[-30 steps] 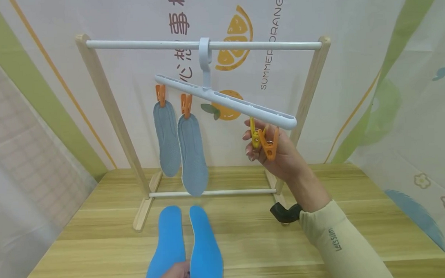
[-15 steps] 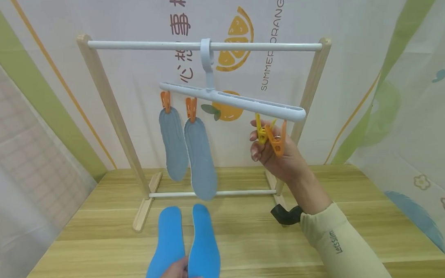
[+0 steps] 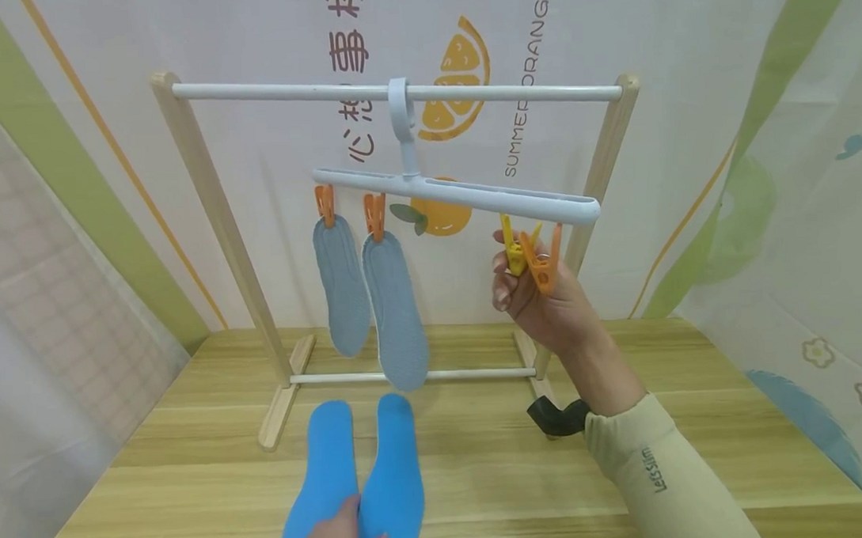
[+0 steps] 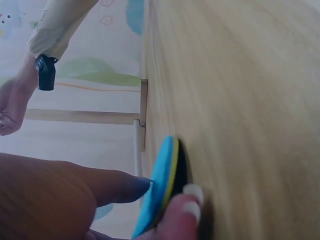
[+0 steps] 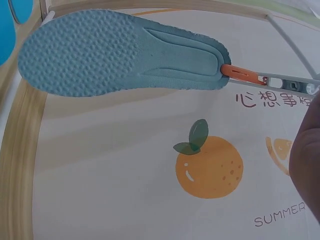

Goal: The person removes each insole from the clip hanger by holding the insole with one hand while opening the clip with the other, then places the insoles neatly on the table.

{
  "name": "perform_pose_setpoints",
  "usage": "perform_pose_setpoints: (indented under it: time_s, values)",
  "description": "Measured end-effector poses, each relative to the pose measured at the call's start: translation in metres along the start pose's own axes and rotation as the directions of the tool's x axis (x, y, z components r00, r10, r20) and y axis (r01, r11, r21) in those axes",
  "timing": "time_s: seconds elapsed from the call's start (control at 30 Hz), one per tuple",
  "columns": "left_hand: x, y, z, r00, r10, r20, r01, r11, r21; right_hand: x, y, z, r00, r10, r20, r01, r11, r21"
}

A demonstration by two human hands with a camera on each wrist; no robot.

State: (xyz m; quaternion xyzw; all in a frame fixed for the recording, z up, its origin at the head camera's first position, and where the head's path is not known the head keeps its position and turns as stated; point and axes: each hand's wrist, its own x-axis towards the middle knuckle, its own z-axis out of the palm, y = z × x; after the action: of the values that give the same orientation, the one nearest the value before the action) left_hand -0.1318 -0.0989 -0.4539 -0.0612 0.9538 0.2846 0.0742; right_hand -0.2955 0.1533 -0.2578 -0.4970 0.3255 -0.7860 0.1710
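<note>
Two blue insoles [image 3: 398,472] sitting before one rack [image 3: 218,213], your left hand [image 3: 335,535] pinching one, two grey insoles [image 3: 397,314] hanging by two orange clips [image 3: 374,227], one yellow clip [image 3: 516,260] and a third orange clip [image 3: 544,277] partly covering your right hand [image 3: 544,315], its grip unclear

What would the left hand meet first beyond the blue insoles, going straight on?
The left hand would probably meet the white lower bar, though unclear depth leaves a hanging insole possible.

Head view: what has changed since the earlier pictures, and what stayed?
The hanger swung nearer level: right end up, left end down, both grey insoles lower. The right hand shifted right. The right blue insole turned, closing toward the left blue insole. The left hand kept its hold; the rack stayed.
</note>
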Motion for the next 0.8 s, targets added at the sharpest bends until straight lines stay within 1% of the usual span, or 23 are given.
perform_pose_setpoints:
  time_s: [0.1, 0.2, 0.27, 0.43, 0.5, 0.67, 0.73, 0.8]
  values:
    - [-0.001, 0.002, 0.003, 0.999, -0.044, -0.002, 0.044, 0.997, 0.059, -0.001, 0.000, 0.000, 1.000, -0.002, 0.003, 0.002, 1.000, 0.008]
    - [-0.001, 0.003, 0.005, 0.996, -0.086, 0.016, 0.085, 0.993, 0.080, 0.000, 0.000, 0.000, 1.000, -0.001, 0.000, 0.001, 1.000, 0.008]
    - [-0.001, 0.005, 0.006, 0.995, -0.100, 0.022, 0.098, 0.992, 0.082, 0.000, 0.000, 0.000, 1.000, -0.004, 0.006, 0.004, 1.000, 0.010]
    - [-0.001, 0.005, 0.007, 0.994, -0.107, 0.017, 0.105, 0.990, 0.095, 0.000, 0.001, 0.000, 1.000, 0.002, 0.011, -0.002, 1.000, 0.019]
    - [-0.002, 0.005, 0.006, 0.995, -0.096, 0.013, 0.095, 0.991, 0.092, 0.000, 0.002, 0.000, 1.000, 0.005, 0.011, -0.005, 1.000, 0.024]
    - [-0.007, 0.007, 0.002, 0.999, -0.041, -0.013, 0.042, 0.996, 0.084, 0.000, 0.005, -0.003, 1.000, 0.015, 0.016, -0.015, 0.999, 0.039]
    - [-0.009, 0.009, -0.001, 1.000, -0.019, -0.024, 0.021, 0.996, 0.088, 0.000, 0.005, -0.003, 0.999, 0.034, 0.014, -0.034, 0.998, 0.048]
    - [-0.012, 0.012, -0.006, 1.000, -0.006, -0.017, 0.008, 0.996, 0.087, 0.000, 0.006, -0.004, 0.998, 0.057, 0.012, -0.057, 0.997, 0.055]
